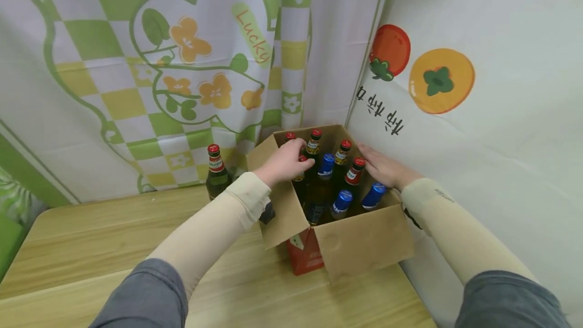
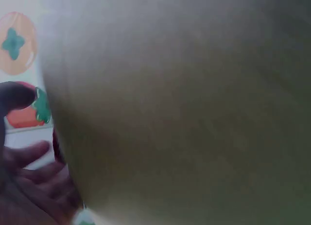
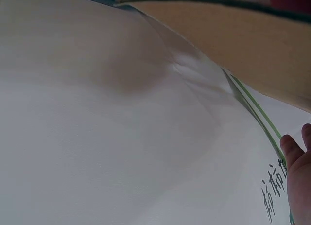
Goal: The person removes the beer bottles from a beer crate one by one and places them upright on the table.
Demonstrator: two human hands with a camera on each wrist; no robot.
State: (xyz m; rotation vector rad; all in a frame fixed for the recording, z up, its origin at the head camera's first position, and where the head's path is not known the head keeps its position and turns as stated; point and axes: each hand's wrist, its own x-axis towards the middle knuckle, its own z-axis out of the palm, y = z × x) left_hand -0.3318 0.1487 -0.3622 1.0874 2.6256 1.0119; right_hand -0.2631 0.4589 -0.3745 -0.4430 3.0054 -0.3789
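Note:
A cardboard box (image 1: 364, 242) with its top flaps folded out holds several bottles with red or blue caps. Over its left side reaches my left hand (image 1: 286, 162), thumb apart from the fingers, close above a red-capped bottle (image 1: 298, 176) that it partly hides. In the left wrist view, the thumb (image 2: 19, 96) and fingers stand spread beside a brown cardboard flap (image 2: 170, 113). My right hand (image 1: 384, 167) lies along the box's right side with fingers extended, near a red-capped bottle (image 1: 354, 172) and a blue-capped bottle (image 1: 374, 196).
One green bottle (image 1: 216, 171) with a red cap stands on the wooden table (image 1: 114, 232), left of the box. A checkered curtain (image 1: 114, 65) hangs behind. On the right, close to the box, is a white printed sheet (image 1: 501, 140).

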